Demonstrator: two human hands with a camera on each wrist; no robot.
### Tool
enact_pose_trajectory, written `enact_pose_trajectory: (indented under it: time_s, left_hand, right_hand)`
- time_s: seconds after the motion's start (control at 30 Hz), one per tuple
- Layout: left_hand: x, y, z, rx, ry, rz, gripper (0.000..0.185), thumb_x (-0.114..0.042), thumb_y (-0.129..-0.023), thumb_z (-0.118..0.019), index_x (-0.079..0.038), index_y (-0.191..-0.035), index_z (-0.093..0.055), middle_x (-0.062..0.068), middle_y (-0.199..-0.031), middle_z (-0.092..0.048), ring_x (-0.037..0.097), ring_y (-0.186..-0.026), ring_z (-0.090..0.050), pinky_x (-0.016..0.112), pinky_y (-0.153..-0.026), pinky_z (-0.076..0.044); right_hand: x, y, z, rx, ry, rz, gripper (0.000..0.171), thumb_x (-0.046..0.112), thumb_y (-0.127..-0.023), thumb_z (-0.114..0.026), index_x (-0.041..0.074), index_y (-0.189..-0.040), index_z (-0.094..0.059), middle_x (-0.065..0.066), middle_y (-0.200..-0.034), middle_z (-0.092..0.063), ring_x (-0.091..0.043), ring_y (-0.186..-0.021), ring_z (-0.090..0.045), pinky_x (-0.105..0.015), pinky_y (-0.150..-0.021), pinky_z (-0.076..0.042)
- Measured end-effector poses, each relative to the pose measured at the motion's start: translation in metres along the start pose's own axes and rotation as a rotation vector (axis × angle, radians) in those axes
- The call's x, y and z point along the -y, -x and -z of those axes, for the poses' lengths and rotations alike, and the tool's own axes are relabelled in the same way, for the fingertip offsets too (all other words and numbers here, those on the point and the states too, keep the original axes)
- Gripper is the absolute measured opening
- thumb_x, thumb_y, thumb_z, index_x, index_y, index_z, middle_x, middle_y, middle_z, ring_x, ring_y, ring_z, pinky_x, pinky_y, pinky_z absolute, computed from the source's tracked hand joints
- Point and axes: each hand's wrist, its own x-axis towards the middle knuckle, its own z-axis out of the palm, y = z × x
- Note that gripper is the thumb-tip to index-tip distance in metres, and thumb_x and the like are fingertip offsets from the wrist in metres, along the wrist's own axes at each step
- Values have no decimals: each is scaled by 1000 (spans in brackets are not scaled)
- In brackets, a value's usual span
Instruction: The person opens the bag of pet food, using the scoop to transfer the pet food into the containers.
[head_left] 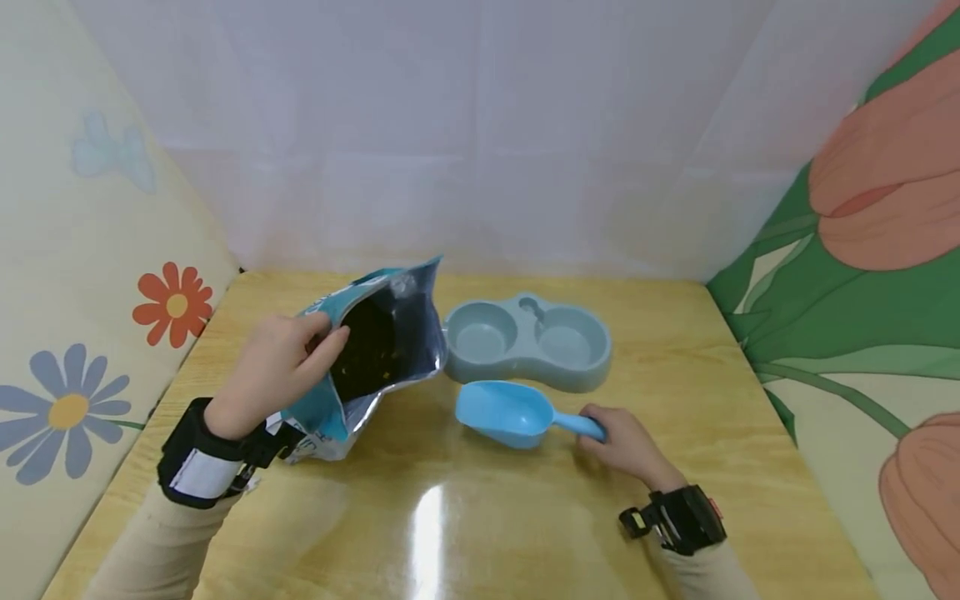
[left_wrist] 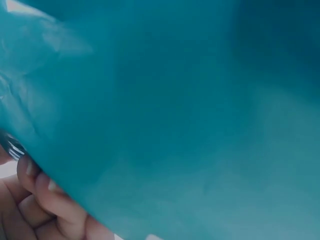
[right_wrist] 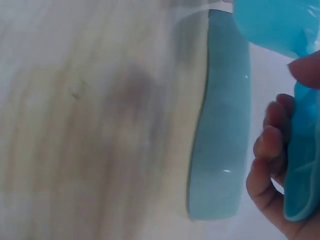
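My left hand (head_left: 281, 367) pinches the near rim of a blue foil bag (head_left: 318, 412), fingers curled at its edge. The bag leans with its silvery mouth gaping to the right, and dark contents with a few pale bits show inside. In the left wrist view the bag's teal side (left_wrist: 175, 125) fills most of the picture. My right hand (head_left: 621, 443) grips the handle of a light blue scoop (head_left: 513, 412), held with its bowl to the left and facing up. No contents show in the scoop. Just behind it stands a grey-blue double pet bowl (head_left: 528, 342).
The wooden table (head_left: 510, 517) carries everything, with a bright reflection near its front. A white cloth (head_left: 480, 142) hangs behind the table. Flower-printed panels stand on the left (head_left: 67, 250) and right (head_left: 862, 350).
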Motion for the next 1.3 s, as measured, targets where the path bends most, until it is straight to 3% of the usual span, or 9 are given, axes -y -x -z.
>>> enact_pose_trajectory:
  time_s: [0.23, 0.43, 0.57, 0.83, 1.1, 1.3]
  left_hand:
    - [-1, 1, -1, -4, 3, 2, 35, -9, -82, -62, -14, -56, -39, -10, -47, -25, 3, -38, -24, 22, -38, -23]
    - [0, 2, -1, -9, 13, -7, 34, -10, -83, -62, -15, -56, -40, -9, -47, -26, 1, -40, -24, 22, -39, -22]
    - [1, 2, -1, 1, 13, -4, 35, -10, -82, -63, -15, -56, -40, -10, -48, -25, 2, -39, -24, 22, -39, -22]
    - [1, 2, 0, 8, 27, -5, 34, -9, -83, -62, -14, -57, -40, -9, -48, -25, 2, -40, -25, 22, -39, -23]
    - [-1, 2, 1, 4, 32, -15, 34, -8, -82, -62, -14, -57, -40, -10, -49, -25, 2, -40, -24, 21, -40, -23]
    - [-2, 1, 1, 13, 40, -15, 34, -9, -83, -61, -14, -57, -40, -9, -48, -25, 2, -40, -24, 22, -40, -23]
  right_hand:
    - [8, 0, 14, -114, 70, 18, 18, 11, -76, -66, 15, -69, -50, 12, -57, -34, -1, -50, -34, -21, -48, -31]
    - [15, -4, 27, -166, 158, 31, 23, 25, -75, -73, 14, -70, -54, 11, -58, -38, -1, -50, -34, -20, -48, -31]
    - [23, -7, 37, -182, 175, 91, 24, 26, -73, -75, 13, -72, -54, 12, -59, -36, 0, -50, -32, -19, -47, -30]
    - [43, -16, 63, -162, 102, 180, 19, 23, -76, -72, 11, -82, -59, 12, -62, -39, 1, -51, -34, -20, -47, -33]
    - [63, -36, 85, -174, 61, 355, 13, 13, -79, -70, 9, -86, -59, 11, -65, -46, 2, -51, -38, -19, -45, -36]
    - [76, -48, 99, -212, 102, 436, 14, 21, -84, -65, 9, -84, -58, 12, -63, -43, 1, -50, -38, -20, -45, -36]
